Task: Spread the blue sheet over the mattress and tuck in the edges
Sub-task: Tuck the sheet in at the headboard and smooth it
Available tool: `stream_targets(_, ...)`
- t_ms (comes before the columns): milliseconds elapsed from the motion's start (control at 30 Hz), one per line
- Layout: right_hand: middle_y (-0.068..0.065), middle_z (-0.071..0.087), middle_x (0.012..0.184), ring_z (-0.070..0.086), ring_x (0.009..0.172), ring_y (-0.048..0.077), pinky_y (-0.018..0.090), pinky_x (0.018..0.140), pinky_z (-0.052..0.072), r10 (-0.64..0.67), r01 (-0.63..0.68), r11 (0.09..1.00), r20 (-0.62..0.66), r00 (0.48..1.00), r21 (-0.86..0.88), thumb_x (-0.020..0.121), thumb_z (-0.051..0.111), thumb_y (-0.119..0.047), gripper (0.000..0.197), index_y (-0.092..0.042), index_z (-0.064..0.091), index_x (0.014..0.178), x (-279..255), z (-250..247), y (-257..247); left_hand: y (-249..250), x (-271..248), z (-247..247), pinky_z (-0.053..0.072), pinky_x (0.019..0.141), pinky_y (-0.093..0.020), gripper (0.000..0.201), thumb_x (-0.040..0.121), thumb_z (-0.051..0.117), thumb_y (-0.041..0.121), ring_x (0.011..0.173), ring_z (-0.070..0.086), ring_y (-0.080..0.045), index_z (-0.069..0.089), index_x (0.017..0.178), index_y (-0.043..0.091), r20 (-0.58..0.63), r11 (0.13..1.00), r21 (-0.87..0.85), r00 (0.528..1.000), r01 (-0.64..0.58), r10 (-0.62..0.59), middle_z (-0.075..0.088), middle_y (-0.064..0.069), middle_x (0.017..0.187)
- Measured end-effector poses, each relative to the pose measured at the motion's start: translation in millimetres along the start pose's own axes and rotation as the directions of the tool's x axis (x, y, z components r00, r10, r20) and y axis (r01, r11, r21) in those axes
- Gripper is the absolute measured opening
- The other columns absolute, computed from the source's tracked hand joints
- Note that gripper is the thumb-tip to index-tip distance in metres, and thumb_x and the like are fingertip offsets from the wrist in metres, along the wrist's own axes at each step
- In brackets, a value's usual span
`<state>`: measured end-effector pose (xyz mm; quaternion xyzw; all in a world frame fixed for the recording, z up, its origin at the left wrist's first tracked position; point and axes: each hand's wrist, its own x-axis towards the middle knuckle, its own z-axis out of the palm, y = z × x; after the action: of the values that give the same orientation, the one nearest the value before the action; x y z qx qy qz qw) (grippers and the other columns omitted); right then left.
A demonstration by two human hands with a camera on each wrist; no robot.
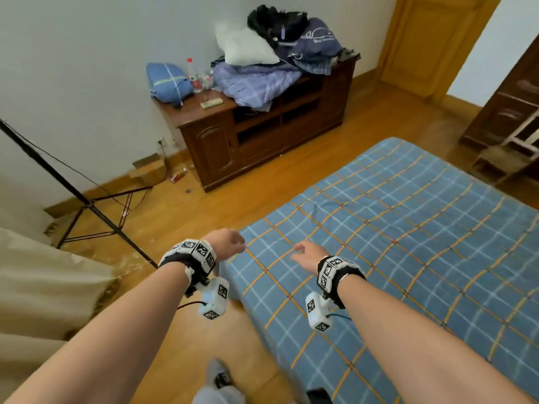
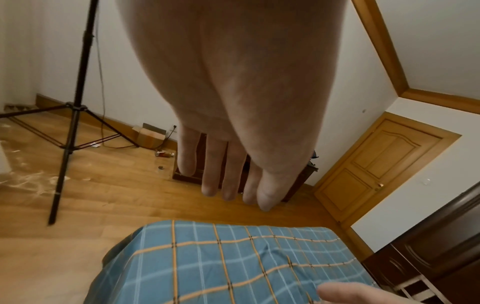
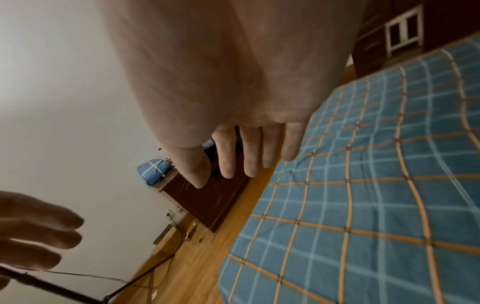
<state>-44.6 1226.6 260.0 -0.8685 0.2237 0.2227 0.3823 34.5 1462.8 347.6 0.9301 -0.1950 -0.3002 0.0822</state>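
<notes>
The blue checked sheet (image 1: 393, 243) with orange lines lies flat over the mattress and wraps down its near corner (image 2: 135, 253). My left hand (image 1: 230, 242) hovers just above that corner, fingers (image 2: 210, 174) straight and relaxed, holding nothing. My right hand (image 1: 306, 253) floats a little above the sheet beside it, fingers (image 3: 249, 152) extended and empty. In the right wrist view the sheet (image 3: 363, 195) stretches away smooth, with slight ripples. Neither hand touches the fabric.
A black tripod (image 1: 87, 199) stands on the wooden floor at left. A dark wooden cabinet (image 1: 262, 132) against the wall carries piled bedding, a white pillow (image 1: 248, 45) and bottles. A wooden door (image 2: 376, 164) and dark wardrobe (image 1: 501, 121) are at right. Beige fabric (image 1: 43, 287) lies at left.
</notes>
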Motion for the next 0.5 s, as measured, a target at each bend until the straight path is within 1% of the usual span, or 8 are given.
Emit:
stream_targets(67, 0.004, 0.060, 0.128, 0.059, 0.116, 0.024, 0.035, 0.099, 0.047, 0.025, -0.026, 1.000, -0.032, 0.999, -0.011, 0.086, 0.063, -0.038, 0.046, -0.021, 0.055, 0.128, 45, -12, -22, -22, 45, -27, 0.048, 0.095, -0.031, 0.036, 0.096, 0.052, 0.034, 0.114, 0.061, -0.020, 0.061, 0.128, 0.020, 0.016, 1.000, 0.007, 1.000, -0.020, 0.019, 0.063, 0.001, 0.129)
stream_targets(133, 0.003, 0.060, 0.129, 0.060, 0.114, 0.024, 0.037, 0.100, 0.048, 0.064, -0.063, 0.998, -0.058, 0.996, 0.014, 0.084, 0.064, -0.038, 0.048, -0.022, 0.056, 0.128, 93, -20, -43, -42, 96, -55, 0.048, 0.097, -0.031, 0.035, 0.096, 0.051, 0.032, 0.116, 0.060, -0.022, 0.061, 0.127, 0.019, 0.021, 0.997, 0.026, 0.998, -0.068, 0.067, 0.062, 0.000, 0.130)
stream_targets(200, 0.004, 0.059, 0.131, 0.059, 0.116, 0.024, 0.039, 0.102, 0.046, 0.108, -0.103, 0.993, -0.088, 0.990, 0.055, 0.085, 0.065, -0.038, 0.048, -0.021, 0.056, 0.129, 143, -26, -67, -63, 153, -88, 0.049, 0.097, -0.034, 0.034, 0.095, 0.051, 0.032, 0.114, 0.060, -0.022, 0.062, 0.125, 0.021, 0.025, 0.991, 0.039, 0.992, -0.127, 0.126, 0.063, 0.000, 0.128)
stream_targets(267, 0.004, 0.057, 0.135, 0.056, 0.120, 0.024, 0.037, 0.104, 0.043, 0.153, -0.142, 0.984, -0.112, 0.982, 0.104, 0.086, 0.065, -0.035, 0.047, -0.020, 0.055, 0.130, 182, -32, -100, -84, 216, -122, 0.050, 0.095, -0.035, 0.032, 0.095, 0.049, 0.033, 0.109, 0.063, -0.021, 0.064, 0.122, 0.022, 0.038, 0.980, 0.060, 0.981, -0.191, 0.189, 0.066, 0.001, 0.122)
stream_targets(367, 0.003, 0.057, 0.135, 0.057, 0.120, 0.022, 0.027, 0.099, 0.041, 0.244, -0.206, 0.962, -0.222, 0.944, 0.181, 0.087, 0.064, -0.035, 0.044, -0.022, 0.056, 0.128, 232, -41, -149, -109, 312, -179, 0.053, 0.090, -0.036, 0.032, 0.095, 0.043, 0.032, 0.100, 0.066, -0.021, 0.066, 0.116, 0.023, 0.071, 0.950, 0.150, 0.961, -0.273, 0.266, 0.070, 0.001, 0.112)
stream_targets(433, 0.003, 0.057, 0.136, 0.057, 0.121, 0.022, 0.027, 0.098, 0.041, 0.292, -0.231, 0.946, -0.286, 0.913, 0.227, 0.086, 0.066, -0.037, 0.042, -0.023, 0.058, 0.125, 257, -47, -183, -124, 364, -214, 0.054, 0.089, -0.037, 0.034, 0.094, 0.039, 0.035, 0.098, 0.065, -0.020, 0.063, 0.115, 0.023, 0.100, 0.929, 0.197, 0.949, -0.314, 0.300, 0.069, 0.001, 0.111)
stream_targets(500, 0.004, 0.056, 0.137, 0.055, 0.123, 0.022, 0.030, 0.100, 0.043, 0.324, -0.265, 0.939, -0.304, 0.896, 0.220, 0.085, 0.066, -0.042, 0.045, -0.025, 0.058, 0.125, 280, -51, -216, -141, 400, -246, 0.053, 0.090, -0.037, 0.036, 0.093, 0.038, 0.038, 0.099, 0.064, -0.021, 0.061, 0.117, 0.023, 0.152, 0.908, 0.244, 0.938, -0.341, 0.312, 0.067, 0.001, 0.113)
